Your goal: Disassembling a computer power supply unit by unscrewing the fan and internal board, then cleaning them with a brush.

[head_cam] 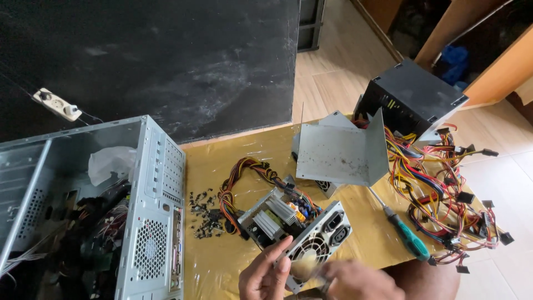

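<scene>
My left hand [265, 273] grips the near edge of an opened power supply unit [297, 225], whose fan grille faces me and whose circuit board and heat sinks show. My right hand [361, 279], blurred, is closed around a small brush-like tool at the fan grille [307, 261]. A bundle of coloured wires [244, 178] runs from the unit to the left and back. The unit's grey metal cover [341, 153] stands open-side down just behind it.
An open grey computer case [150, 222] lies at the left. Several loose black screws [204, 214] lie beside it. A green-handled screwdriver [405, 233] lies to the right, near a black power supply [413, 97] with tangled cables [449, 189]. The table has a yellow covering [222, 261].
</scene>
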